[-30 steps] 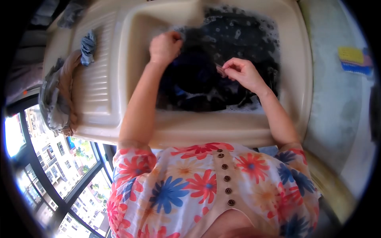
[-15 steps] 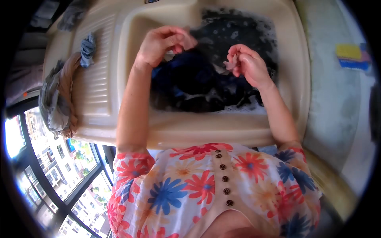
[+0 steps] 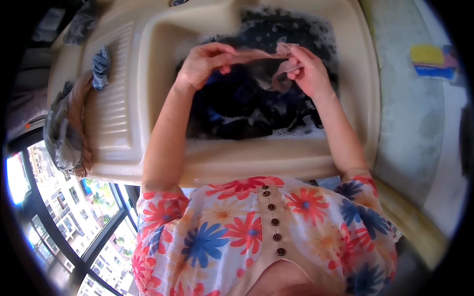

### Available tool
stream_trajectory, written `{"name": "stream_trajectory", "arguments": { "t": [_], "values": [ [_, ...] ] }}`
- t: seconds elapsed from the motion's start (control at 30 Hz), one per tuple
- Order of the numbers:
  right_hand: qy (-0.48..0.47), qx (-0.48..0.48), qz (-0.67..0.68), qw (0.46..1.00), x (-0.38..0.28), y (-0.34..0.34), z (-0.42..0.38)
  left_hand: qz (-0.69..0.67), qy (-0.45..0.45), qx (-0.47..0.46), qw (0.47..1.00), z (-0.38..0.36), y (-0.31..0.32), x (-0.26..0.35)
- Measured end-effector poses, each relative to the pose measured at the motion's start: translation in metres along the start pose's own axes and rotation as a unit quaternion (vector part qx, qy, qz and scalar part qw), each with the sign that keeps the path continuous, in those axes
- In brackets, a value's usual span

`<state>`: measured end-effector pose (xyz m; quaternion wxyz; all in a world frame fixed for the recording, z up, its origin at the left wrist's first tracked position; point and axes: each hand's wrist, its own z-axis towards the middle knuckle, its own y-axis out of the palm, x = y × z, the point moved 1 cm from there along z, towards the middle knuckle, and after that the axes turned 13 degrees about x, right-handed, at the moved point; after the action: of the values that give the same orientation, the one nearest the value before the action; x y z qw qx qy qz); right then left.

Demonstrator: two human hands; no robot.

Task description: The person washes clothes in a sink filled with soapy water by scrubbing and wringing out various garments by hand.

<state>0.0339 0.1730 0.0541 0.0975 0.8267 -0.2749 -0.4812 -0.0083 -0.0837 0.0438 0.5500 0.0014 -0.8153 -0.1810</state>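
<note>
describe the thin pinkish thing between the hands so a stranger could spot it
Find the large beige sink, then the dark wet fabric in it. Above that, the left hand and right hand hold a thin pinkish strip, looped at the right hand. Its pale colour sets it apart from the dark fabric.

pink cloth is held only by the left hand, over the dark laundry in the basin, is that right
"Only" is wrong: the head view shows the left hand and right hand both holding the pink cloth, over the dark laundry in the basin.
</note>
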Motion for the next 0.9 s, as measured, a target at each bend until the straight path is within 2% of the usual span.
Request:
{"name": "stream_trajectory", "arguments": {
  "t": [0.2, 0.3, 0.37, 0.4, 0.47, 0.5, 0.57, 0.6, 0.63, 0.67, 0.73, 0.77, 0.87, 0.9],
  "values": [
    [-0.012, 0.021, 0.015, 1.000, -0.013, -0.019, 0.010, -0.033, 0.028, -0.011, 0.999, 0.000, -0.005, 0.006],
    [-0.024, 0.043, 0.016, 0.999, -0.012, -0.025, 0.014, -0.131, -0.015, -0.045, 0.990, -0.005, 0.001, 0.013],
    [-0.031, 0.056, 0.006, 0.998, -0.011, -0.029, 0.018, -0.115, -0.023, -0.017, 0.993, 0.000, 0.001, 0.006],
    [-0.053, 0.085, -0.051, 0.994, -0.009, -0.030, 0.020, -0.108, -0.028, -0.004, 0.994, 0.002, 0.001, 0.001],
    [-0.098, 0.142, -0.164, 0.971, -0.008, -0.029, 0.021, -0.008, -0.035, 0.041, 0.999, 0.006, 0.003, -0.008],
    [-0.135, 0.109, -0.217, 0.961, -0.006, -0.024, 0.018, 0.042, -0.038, 0.063, 0.996, 0.006, 0.007, -0.010],
    [-0.206, 0.039, -0.320, 0.924, 0.000, -0.008, 0.008, 0.112, 0.004, 0.074, 0.991, 0.001, 0.028, -0.006],
    [-0.252, -0.039, -0.350, 0.901, 0.003, 0.003, 0.005, 0.149, 0.023, 0.078, 0.986, -0.003, 0.038, -0.005],
    [-0.273, -0.073, -0.383, 0.879, 0.005, 0.016, -0.001, 0.149, 0.064, 0.048, 0.986, 0.009, 0.037, -0.021],
    [-0.296, -0.106, -0.415, 0.854, 0.005, 0.030, -0.008, 0.219, 0.100, 0.064, 0.968, 0.008, 0.045, -0.019],
    [-0.429, -0.123, -0.462, 0.767, 0.006, 0.049, -0.014, 0.353, 0.173, 0.097, 0.914, 0.007, 0.067, -0.002],
    [-0.450, -0.110, -0.494, 0.736, 0.002, 0.054, -0.016, 0.350, 0.152, 0.099, 0.919, 0.009, 0.073, 0.006],
    [-0.481, -0.080, -0.586, 0.647, -0.016, 0.060, -0.014, 0.187, 0.145, 0.063, 0.970, 0.026, 0.077, 0.015],
    [-0.488, -0.090, -0.578, 0.648, -0.023, 0.059, -0.010, 0.185, 0.143, 0.045, 0.971, 0.027, 0.080, 0.022]
  ]
}}
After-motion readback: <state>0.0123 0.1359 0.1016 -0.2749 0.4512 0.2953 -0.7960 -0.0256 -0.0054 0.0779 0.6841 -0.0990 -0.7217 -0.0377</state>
